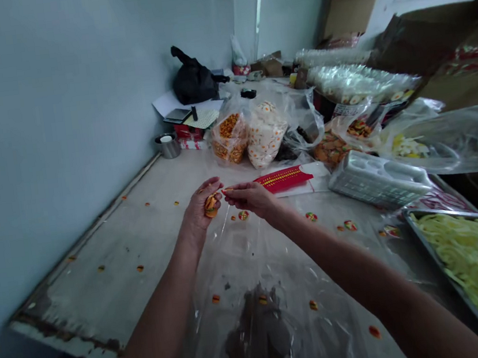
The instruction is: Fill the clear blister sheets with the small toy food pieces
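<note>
My left hand [197,210] is curled around several small orange pieces [211,205] that look like miniature burgers, with a bit of green showing among them. Right beside it, the thumb and fingertips of my right hand [252,196] are pinched together on a tiny reddish-orange piece, too small to make out well. Both hands are above the table, over a clear plastic sheet [241,271]. Just beyond my right hand lies a red strip with yellow markings [285,179] on white card. A round red, green and yellow piece [243,215] lies below the hands.
More small burger-like pieces [140,268] are scattered over the table [111,241]. Behind stand plastic bags of orange pieces [229,136] and white-and-orange pieces [266,135]. To the right are a clear plastic tray [378,179] and a metal tray [446,275] of pale yellow strips.
</note>
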